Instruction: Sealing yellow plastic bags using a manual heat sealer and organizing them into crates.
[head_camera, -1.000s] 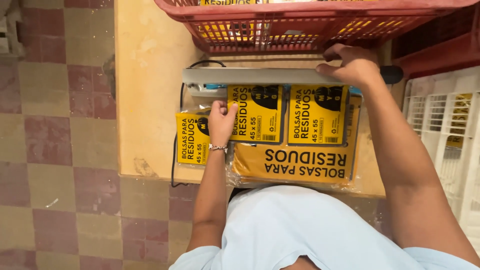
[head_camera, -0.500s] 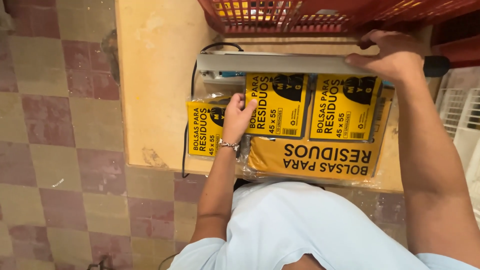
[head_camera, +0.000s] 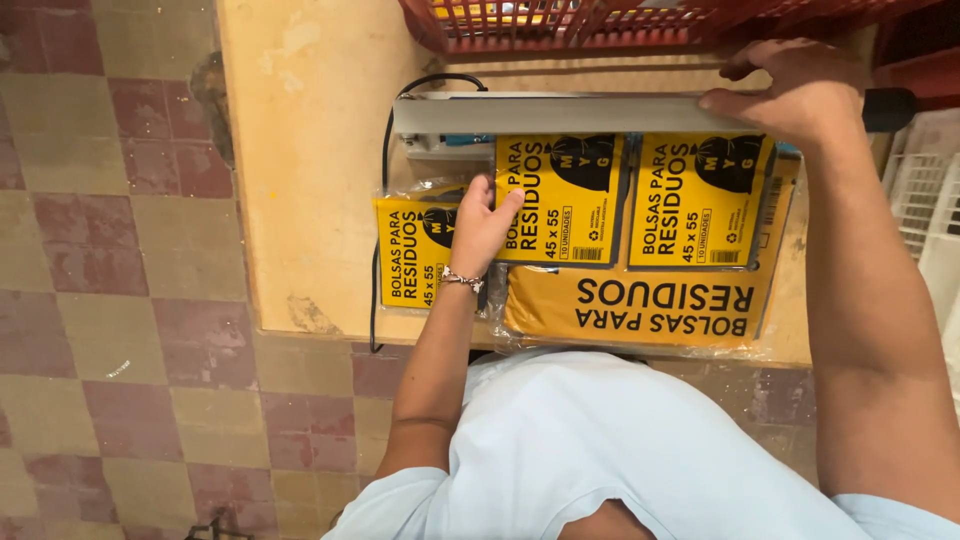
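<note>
With the view having drifted left, the right hand (head_camera: 800, 90) still presses its closed grip on the sealer bar (head_camera: 560, 113), while the left hand (head_camera: 483, 228) rests open-fingered on the yellow packs (head_camera: 560, 200) lying on the worktop (head_camera: 300, 150).

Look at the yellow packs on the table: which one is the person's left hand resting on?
The left hand rests on the middle yellow pack, overlapping the leftmost pack's edge. The right-hand pack is untouched; the right hand presses the sealer bar.
</note>
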